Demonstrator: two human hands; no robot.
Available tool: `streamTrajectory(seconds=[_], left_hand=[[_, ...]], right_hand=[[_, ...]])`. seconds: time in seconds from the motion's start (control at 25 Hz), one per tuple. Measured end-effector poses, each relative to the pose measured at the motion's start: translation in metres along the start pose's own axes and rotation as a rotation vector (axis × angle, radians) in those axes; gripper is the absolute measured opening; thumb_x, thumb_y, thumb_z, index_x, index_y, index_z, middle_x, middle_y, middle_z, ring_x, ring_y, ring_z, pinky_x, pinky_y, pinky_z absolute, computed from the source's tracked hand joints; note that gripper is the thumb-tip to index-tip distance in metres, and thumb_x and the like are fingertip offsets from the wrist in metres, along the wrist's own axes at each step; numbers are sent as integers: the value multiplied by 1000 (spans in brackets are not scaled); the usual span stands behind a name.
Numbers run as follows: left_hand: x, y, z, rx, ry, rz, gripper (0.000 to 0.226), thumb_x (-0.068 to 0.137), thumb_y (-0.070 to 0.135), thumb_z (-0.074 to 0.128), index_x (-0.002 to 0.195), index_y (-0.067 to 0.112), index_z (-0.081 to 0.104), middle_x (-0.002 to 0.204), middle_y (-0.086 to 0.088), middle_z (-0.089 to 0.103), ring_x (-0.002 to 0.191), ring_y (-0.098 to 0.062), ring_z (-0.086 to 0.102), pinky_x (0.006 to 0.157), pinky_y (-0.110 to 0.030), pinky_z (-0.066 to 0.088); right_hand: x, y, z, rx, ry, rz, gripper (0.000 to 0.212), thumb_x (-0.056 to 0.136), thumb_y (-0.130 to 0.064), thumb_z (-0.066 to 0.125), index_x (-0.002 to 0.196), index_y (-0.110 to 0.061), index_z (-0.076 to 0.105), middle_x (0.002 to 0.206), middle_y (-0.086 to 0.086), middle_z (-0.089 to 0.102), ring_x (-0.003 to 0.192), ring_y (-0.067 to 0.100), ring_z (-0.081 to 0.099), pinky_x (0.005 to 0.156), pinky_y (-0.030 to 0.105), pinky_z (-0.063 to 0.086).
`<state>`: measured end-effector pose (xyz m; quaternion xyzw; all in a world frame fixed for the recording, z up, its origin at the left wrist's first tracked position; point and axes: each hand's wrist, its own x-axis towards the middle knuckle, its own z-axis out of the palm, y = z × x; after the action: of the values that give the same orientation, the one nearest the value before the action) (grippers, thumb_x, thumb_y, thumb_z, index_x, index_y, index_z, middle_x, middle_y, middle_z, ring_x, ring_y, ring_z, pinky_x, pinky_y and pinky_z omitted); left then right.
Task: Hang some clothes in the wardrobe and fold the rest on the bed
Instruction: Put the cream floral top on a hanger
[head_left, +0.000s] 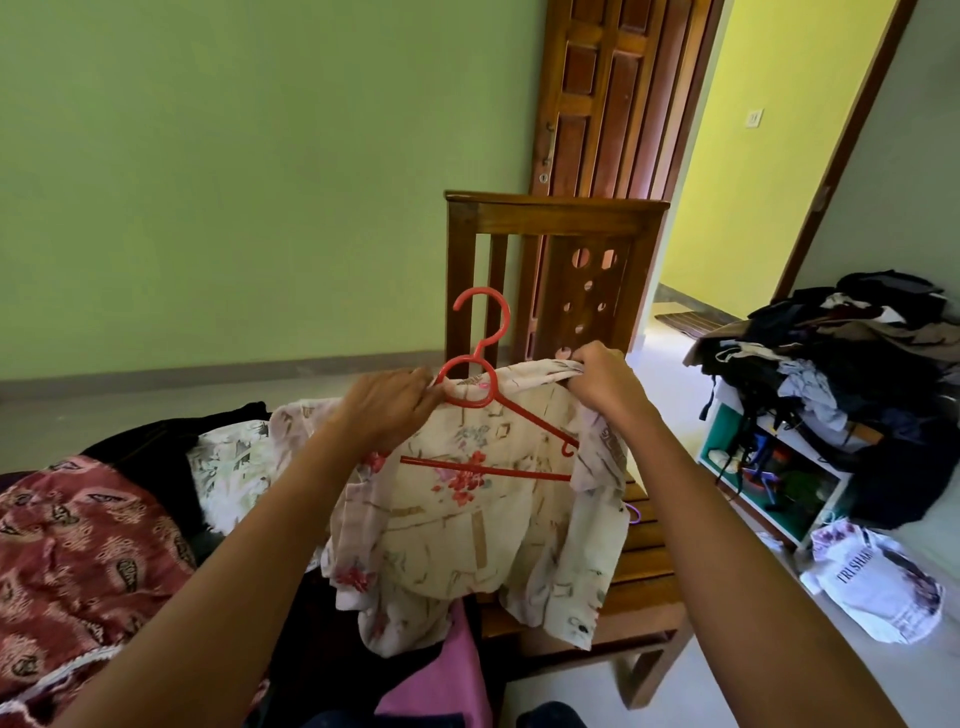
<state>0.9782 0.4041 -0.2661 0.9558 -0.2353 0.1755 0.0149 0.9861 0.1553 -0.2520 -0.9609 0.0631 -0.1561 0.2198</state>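
Floral shirt (467, 525) hangs between both hands, red hanger (537, 421) across its front, the hanger's left arm hidden. Left hand (387, 402) pinches hanger neck and collar; right hand (597, 387) grips the shoulder, fingertips buried in cloth. Wooden chair (556, 223) just beyond the hands, clothes pile (831, 374) to their right.

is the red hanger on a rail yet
No, the left hand grips the red hanger, the right hand the floral shirt.

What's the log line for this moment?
step: fitting floral shirt onto red hanger | left hand: pinches hanger neck | right hand: grips shirt edge | hung: not yet
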Motion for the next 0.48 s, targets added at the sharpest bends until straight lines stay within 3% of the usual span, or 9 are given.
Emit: streamTrajectory(seconds=[0.12, 0.16, 0.28, 0.32, 0.4, 0.48], left_hand=[[5, 1, 0, 14, 48, -66, 43, 101, 43, 19, 115, 15, 48, 108, -5, 65, 90, -22, 62, 66, -28, 37], [5, 1, 0, -13, 73, -83, 41, 101, 42, 20, 115, 15, 48, 107, -5, 65, 90, -23, 63, 66, -29, 38], [6, 7, -2, -80, 164, -163, 38, 101, 41, 23, 107, 12, 47, 98, -7, 64, 82, -26, 61, 64, -31, 38], [6, 7, -3, -109, 202, -197, 38, 101, 41, 24, 105, 11, 47, 94, -8, 63, 78, -27, 59, 63, -31, 38], [6, 2, -6, -171, 282, -254, 38, 100, 43, 26, 100, 11, 47, 87, -6, 62, 67, -23, 52, 57, -30, 33], [7, -4, -9, -190, 345, -256, 37, 99, 43, 27, 98, 11, 47, 83, -4, 60, 62, -19, 49, 52, -27, 29]], right_hand=[[-4, -4, 0, -102, 14, -12, 21, 95, -29, 55, 102, -9, 59, 81, 1, 55, 69, 14, 53, 62, 26, 41], [-6, -7, 0, -8, -16, -54, 24, 93, -30, 57, 101, -7, 61, 79, 2, 57, 69, 14, 54, 60, 24, 41], [-16, -26, -14, 608, -267, -179, 27, 83, -27, 72, 97, -5, 67, 83, 6, 66, 77, 17, 63, 61, 27, 51], [-18, -31, -19, 719, -242, -243, 24, 81, -25, 73, 98, -8, 69, 87, 4, 69, 79, 14, 65, 62, 24, 53], [-15, -33, -27, 660, 74, -338, 17, 85, -22, 69, 97, -11, 71, 88, -3, 68, 81, 8, 63, 65, 14, 50], [-8, -24, -30, 490, 397, -295, 15, 91, -20, 62, 98, -9, 69, 95, -1, 64, 88, 11, 60, 70, 11, 43]])
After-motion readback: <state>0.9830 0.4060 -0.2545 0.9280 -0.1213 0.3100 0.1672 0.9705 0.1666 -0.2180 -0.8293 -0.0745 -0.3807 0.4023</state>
